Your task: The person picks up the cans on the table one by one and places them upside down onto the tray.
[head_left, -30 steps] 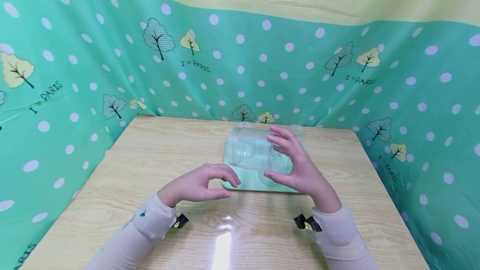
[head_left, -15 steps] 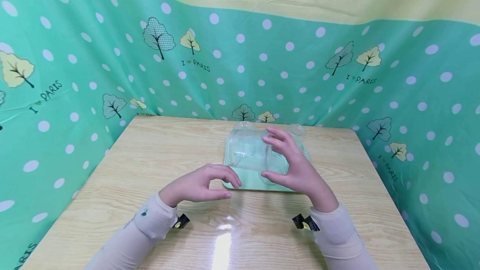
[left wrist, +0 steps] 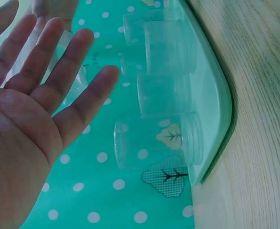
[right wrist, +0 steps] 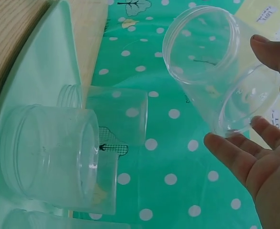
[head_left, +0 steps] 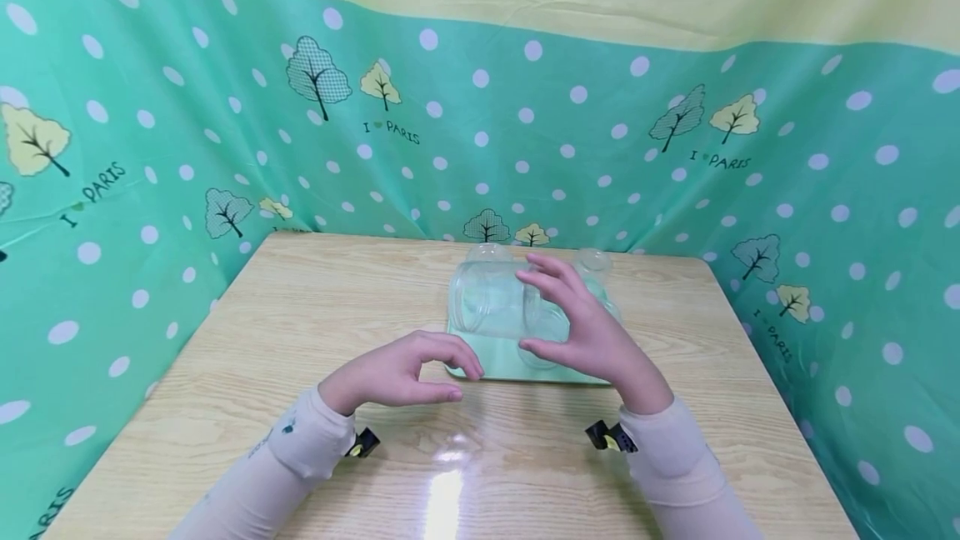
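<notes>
My right hand (head_left: 596, 332) grips a clear plastic jar (head_left: 487, 302) by its base end, thumb on one side and fingers on the other. In the right wrist view that jar (right wrist: 202, 57) is tilted, its threaded open mouth pointing away from the palm. It is held up over a mint-green tray (head_left: 491, 363). My left hand (head_left: 405, 367) hovers in front of the tray's near left corner, holding nothing. Its fingers spread loosely in the left wrist view. Several like jars, one of them a jar (right wrist: 49, 152) nearest the right wrist camera, stand mouth down on the tray.
The tray lies on a light wood-grain table (head_left: 337, 298) near its back edge. One jar (head_left: 594, 259) stands at the back right, another jar (head_left: 489, 251) at the back left. A green dotted curtain (head_left: 420, 148) encloses the table's back and sides.
My right hand has shifted a little to the left with the jar. The left hand stays nearly where it was, and the jars on the tray have not moved.
</notes>
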`<state>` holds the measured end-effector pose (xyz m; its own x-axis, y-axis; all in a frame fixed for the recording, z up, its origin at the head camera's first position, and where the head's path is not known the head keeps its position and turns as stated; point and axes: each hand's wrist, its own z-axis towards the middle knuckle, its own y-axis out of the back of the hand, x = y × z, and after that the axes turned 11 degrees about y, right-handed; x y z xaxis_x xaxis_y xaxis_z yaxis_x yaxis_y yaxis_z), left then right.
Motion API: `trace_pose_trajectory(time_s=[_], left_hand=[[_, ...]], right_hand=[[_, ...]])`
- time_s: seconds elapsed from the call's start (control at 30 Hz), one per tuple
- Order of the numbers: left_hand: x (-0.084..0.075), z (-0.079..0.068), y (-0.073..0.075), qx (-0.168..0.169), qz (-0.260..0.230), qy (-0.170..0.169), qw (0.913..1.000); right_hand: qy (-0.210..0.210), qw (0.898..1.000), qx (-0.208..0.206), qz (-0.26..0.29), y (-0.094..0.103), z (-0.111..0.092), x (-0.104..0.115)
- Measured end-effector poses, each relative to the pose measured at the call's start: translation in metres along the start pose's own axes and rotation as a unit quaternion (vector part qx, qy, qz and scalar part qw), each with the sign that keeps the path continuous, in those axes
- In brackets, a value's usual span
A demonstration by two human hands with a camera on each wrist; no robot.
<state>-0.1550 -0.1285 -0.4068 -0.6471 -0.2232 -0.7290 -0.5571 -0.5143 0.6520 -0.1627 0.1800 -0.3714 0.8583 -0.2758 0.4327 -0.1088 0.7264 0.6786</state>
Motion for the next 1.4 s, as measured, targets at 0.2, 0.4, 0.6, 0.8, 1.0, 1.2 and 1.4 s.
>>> trace_pose_trajectory(time_s=[0.2, 0.4, 0.6, 0.8, 1.0, 1.2, 1.4], left_hand=[[-0.003, 0.000, -0.001, 0.012, 0.004, 0.002, 0.9999], [-0.003, -0.001, -0.001, 0.023, 0.010, 0.009, 0.9996], [-0.003, -0.003, -0.001, 0.027, 0.014, 0.007, 0.9995], [-0.004, -0.003, 0.000, 0.025, 0.018, -0.002, 0.9995], [-0.007, -0.003, 0.001, 0.024, 0.016, -0.006, 0.9996], [-0.006, -0.003, 0.000, 0.030, 0.017, 0.001, 0.9994], [-0.006, -0.004, 0.000, 0.032, 0.018, 0.004, 0.9993]], right_hand=[[0.001, 0.999, 0.029, -0.037, 0.004, 0.007, 0.002], [-0.008, 0.997, 0.055, -0.059, 0.006, 0.010, 0.004], [-0.017, 0.992, 0.094, -0.087, 0.006, 0.015, 0.006], [0.000, 0.985, 0.130, -0.115, 0.005, 0.023, 0.008], [0.018, 0.974, 0.172, -0.146, 0.004, 0.032, 0.010], [0.017, 0.970, 0.198, -0.141, 0.006, 0.039, 0.010], [0.027, 0.964, 0.219, -0.149, 0.006, 0.047, 0.009]])
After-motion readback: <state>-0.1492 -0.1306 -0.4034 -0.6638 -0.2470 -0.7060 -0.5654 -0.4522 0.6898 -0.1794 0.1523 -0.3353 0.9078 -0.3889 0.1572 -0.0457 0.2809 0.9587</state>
